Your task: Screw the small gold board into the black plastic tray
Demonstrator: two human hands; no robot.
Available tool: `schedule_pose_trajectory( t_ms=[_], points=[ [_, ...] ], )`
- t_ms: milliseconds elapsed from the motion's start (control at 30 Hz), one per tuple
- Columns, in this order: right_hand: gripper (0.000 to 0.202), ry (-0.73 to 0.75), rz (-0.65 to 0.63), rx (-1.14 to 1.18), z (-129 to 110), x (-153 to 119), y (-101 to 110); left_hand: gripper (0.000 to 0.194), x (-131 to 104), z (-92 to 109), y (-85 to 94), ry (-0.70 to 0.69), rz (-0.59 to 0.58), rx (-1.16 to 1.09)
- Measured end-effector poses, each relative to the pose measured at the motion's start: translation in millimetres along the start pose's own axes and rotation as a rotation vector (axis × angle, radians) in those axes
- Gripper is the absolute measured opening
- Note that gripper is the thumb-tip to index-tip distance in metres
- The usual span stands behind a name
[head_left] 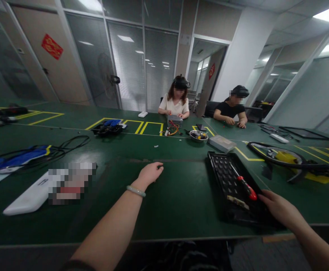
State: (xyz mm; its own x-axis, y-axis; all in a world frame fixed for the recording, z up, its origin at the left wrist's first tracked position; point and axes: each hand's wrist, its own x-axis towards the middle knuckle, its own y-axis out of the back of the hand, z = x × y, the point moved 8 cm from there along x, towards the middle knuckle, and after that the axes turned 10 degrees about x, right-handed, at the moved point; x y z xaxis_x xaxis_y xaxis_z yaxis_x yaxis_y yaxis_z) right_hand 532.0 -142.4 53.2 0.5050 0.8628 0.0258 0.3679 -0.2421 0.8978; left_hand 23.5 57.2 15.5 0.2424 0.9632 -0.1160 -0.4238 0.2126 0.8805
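Observation:
My left hand (150,173), with a pale bangle (136,191) at its wrist, is over the green table's middle. Its fingers are curled around a small dark item at the fingertips, too small to name. On the right, my right hand (277,205) touches the right edge of a black tray (213,180), its fingertips partly hidden by the rim. In that tray lie a red-handled screwdriver (247,188) and a narrow brownish part (237,202), beside rows of small moulded shapes.
A grey box (222,143) and a metal bowl (198,136) of small parts stand behind the tray. Cables and a yellow item (284,157) lie right. A white device (30,195) and blue item (26,156) lie left. Two people sit opposite, one handling a grey unit (175,119).

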Motion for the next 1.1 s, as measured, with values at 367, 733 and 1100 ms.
schedule_pose_trajectory(
  t_ms=[367,733,1100],
  points=[
    [0.034,0.154,-0.271,0.161,-180.8,-82.2,-101.2,0.038,-2.8,-5.9,5.3,0.007,0.161,0.004],
    [0.032,0.208,-0.274,0.144,-219.7,-96.5,-130.6,0.066,-43.5,-81.3,96.2,0.502,0.743,0.239],
    [0.033,0.245,-0.228,0.099,-222.4,-91.7,-127.9,0.077,-66.4,-171.1,115.8,0.598,0.711,0.345]
  ],
)
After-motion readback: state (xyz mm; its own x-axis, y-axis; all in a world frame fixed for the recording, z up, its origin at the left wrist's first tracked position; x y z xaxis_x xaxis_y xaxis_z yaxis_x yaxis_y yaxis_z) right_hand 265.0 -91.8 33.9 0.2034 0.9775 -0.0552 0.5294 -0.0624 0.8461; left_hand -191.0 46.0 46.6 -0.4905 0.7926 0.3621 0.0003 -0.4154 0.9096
